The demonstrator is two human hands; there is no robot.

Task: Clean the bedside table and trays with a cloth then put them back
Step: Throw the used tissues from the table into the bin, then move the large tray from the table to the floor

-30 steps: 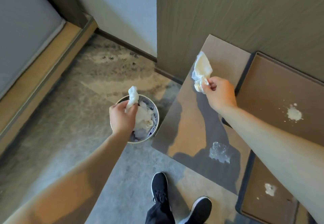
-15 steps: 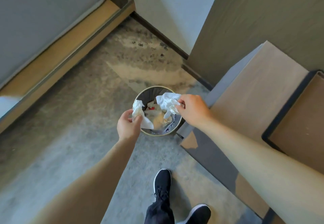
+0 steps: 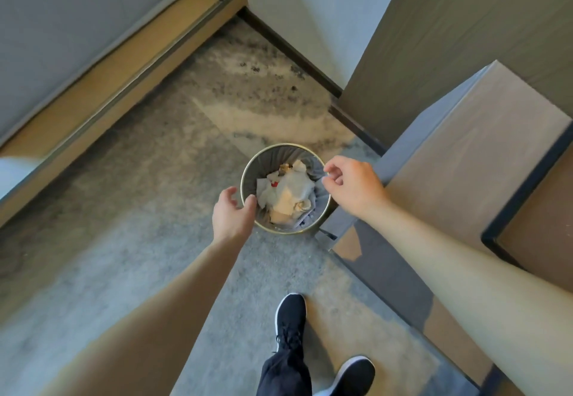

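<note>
Bin (image 3: 248, 175): glossy brass-toned metal rim, crumpled white paper (image 3: 288, 191) inside. Carpet (image 3: 124, 240): matt, rough pile. Table (image 3: 465, 154): smooth matt wood-look top.

Bright daylight, soft shadows, wide-angle bending at blurred edges.

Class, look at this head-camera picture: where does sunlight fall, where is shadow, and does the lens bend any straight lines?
Head view: warm sunlight patches the carpet beyond the bin and near the shoe; the arms cast dark shadow across the bedside table; the wide lens bows the bed frame; no obvious glare.
</note>
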